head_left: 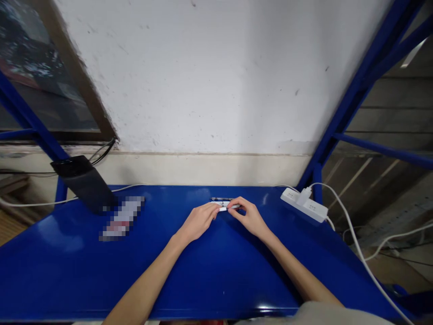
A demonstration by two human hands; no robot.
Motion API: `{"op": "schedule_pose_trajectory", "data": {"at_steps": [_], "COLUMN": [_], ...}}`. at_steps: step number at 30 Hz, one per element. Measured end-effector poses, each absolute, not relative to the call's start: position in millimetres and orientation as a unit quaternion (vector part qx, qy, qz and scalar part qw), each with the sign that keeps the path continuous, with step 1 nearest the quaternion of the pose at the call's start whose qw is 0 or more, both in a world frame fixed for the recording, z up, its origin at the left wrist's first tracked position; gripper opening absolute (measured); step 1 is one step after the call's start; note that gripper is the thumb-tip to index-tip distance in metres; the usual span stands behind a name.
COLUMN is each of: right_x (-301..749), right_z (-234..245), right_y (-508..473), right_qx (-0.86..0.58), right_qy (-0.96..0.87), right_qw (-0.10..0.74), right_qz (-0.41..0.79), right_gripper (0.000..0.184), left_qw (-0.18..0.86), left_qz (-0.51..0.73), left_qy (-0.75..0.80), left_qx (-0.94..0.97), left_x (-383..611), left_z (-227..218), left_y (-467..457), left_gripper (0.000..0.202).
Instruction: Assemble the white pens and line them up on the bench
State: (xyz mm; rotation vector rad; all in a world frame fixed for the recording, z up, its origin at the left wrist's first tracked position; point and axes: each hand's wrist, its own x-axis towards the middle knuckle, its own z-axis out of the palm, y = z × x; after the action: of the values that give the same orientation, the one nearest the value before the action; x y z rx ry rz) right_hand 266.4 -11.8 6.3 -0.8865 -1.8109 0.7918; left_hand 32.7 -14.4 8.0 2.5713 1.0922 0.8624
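Both my hands meet near the far middle of a blue metal table (209, 275). My left hand (199, 221) and my right hand (246, 215) each pinch one end of a small white pen-like stick (224, 208), fingers closed on it. Just behind it lies a thin dark pen-like object (221, 199) flat on the table. My forearms reach in from the bottom edge.
A white power strip (306, 205) with a plugged-in charger and white cable lies at the back right. A black device (86, 183) leans at the back left, with a blurred flat item (122, 217) beside it. A white wall stands behind; blue frame posts flank the table.
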Motion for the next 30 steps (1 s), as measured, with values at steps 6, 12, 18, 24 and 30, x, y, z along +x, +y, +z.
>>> {"op": "schedule_pose_trajectory", "data": {"at_steps": [6, 12, 18, 24, 30], "right_x": [267.5, 269.5, 269.1, 271.5, 280.1], "right_z": [3.4, 1.0, 2.8, -2.6, -1.8], "right_y": [-6.6, -3.2, -3.4, 3.5, 6.3], "right_qx": [-0.361, -0.360, -0.407, -0.428, -0.445], "right_qy": [-0.705, -0.662, -0.662, -0.642, -0.600], "right_qw": [0.483, 0.510, 0.513, 0.525, 0.556], "right_qz": [0.373, 0.414, 0.364, 0.359, 0.364], "right_gripper": [0.019, 0.026, 0.029, 0.034, 0.034], "left_qw": [0.128, 0.151, 0.146, 0.168, 0.174], "left_qz": [0.304, 0.329, 0.322, 0.364, 0.380], "left_qy": [0.382, 0.377, 0.359, 0.358, 0.369], "left_qx": [0.863, 0.852, 0.864, 0.843, 0.830], "left_x": [34.1, 33.6, 31.7, 32.0, 29.3], "left_z": [9.3, 4.0, 8.3, 2.6, 0.2], "left_y": [-16.8, -14.2, -12.5, -6.7, -4.5], "left_gripper": [0.040, 0.036, 0.043, 0.039, 0.037]}}
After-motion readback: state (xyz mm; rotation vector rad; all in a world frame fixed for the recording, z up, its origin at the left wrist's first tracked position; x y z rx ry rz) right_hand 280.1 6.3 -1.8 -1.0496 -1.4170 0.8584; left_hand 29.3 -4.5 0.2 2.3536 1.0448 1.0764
